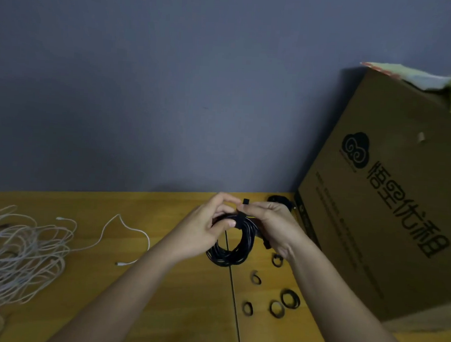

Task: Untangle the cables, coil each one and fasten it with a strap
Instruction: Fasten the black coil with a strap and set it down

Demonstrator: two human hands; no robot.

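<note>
A coiled black cable point(231, 250) hangs between my two hands above the wooden table point(138, 284). My left hand point(205, 227) grips the coil's upper left, thumb laid over the strands. My right hand point(271, 224) holds the upper right of the coil and pinches a black strap point(244, 209) that wraps over the top of the coil, its end sticking up. A tangled heap of white cables point(16, 250) lies at the table's left, with loose ends trailing toward the middle.
Several rolled black straps point(277, 303) lie on the table below my right forearm. A large cardboard box point(380, 206) stands at the right. Another black item point(279, 199) sits by the wall behind my right hand. A seam runs down the tabletop.
</note>
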